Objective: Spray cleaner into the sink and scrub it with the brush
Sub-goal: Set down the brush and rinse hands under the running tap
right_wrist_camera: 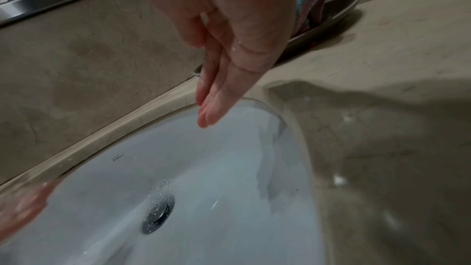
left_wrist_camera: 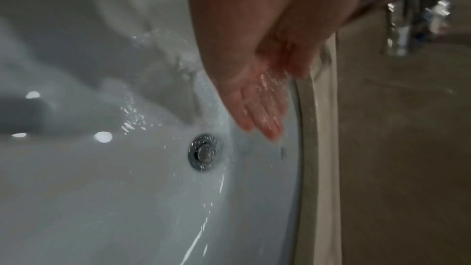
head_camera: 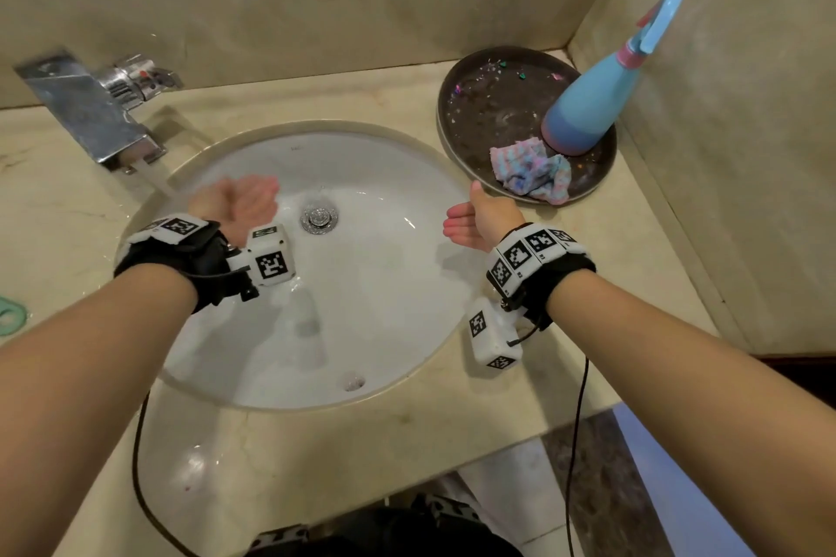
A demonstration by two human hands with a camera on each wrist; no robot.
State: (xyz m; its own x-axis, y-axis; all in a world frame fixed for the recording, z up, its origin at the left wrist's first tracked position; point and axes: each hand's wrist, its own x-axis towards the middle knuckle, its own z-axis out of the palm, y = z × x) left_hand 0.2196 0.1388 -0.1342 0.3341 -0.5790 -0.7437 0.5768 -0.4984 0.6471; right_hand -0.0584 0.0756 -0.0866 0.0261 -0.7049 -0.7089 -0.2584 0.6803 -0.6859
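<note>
The left hand (head_camera: pixel 242 201) is flat and wet under the water that runs from the tap (head_camera: pixel 90 113). Its grip is loose and it holds nothing. The right hand (head_camera: pixel 475 217) hangs at the right edge of the sink (head_camera: pixel 362 330), fingers straight, and its grip is empty too.

The spray bottle (head_camera: pixel 588 113) stands on the dark tray (head_camera: pixel 475 118) in the back right corner of the tabletop (head_camera: pixel 610 249). It lies ahead and to the right of the right hand, which is much nearer to it than the left hand is. The bottle stands up tall, with its nozzle at the top, close by the wall. A crumpled cloth (head_camera: pixel 531 174) lies on the tray between the hand and the bottle. I cannot see a brush anywhere.

The head view alone shows the bottle. The left wrist view shows drops on the fingers (left_wrist_camera: pixel 257 106) and the drain (left_wrist_camera: pixel 202 152). The right wrist view shows only the tray rim (right_wrist_camera: pixel 339 17) and some cloth behind the hand.
</note>
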